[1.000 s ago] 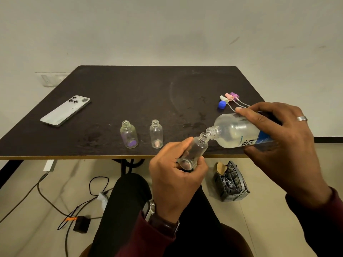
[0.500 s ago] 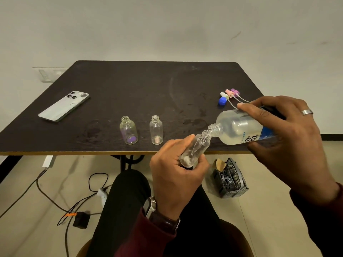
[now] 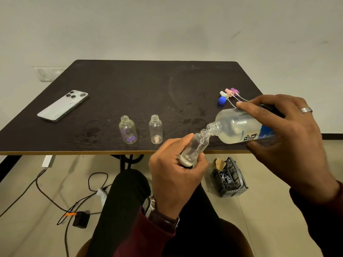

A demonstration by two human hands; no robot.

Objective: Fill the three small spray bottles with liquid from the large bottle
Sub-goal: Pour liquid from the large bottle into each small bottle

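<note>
A phone (image 3: 63,105) lies at the left of the dark tabletop (image 3: 141,89). Near the front edge stand two uncapped small bottles, one with a purple base (image 3: 128,132) and one with a pink base (image 3: 156,130), close together but apart. The left hand (image 3: 176,175) curls its fingers (image 3: 182,140) round the third small bottle (image 3: 194,147), tilted with its neck touching the mouth of the large bottle (image 3: 239,127). The right hand (image 3: 289,141) grips that large bottle, its fingers wrapped over the label and hiding the bottle's rear. Spray caps (image 3: 229,94) lie behind. A little liquid shows in the held bottle; its level is hard to judge.
</note>
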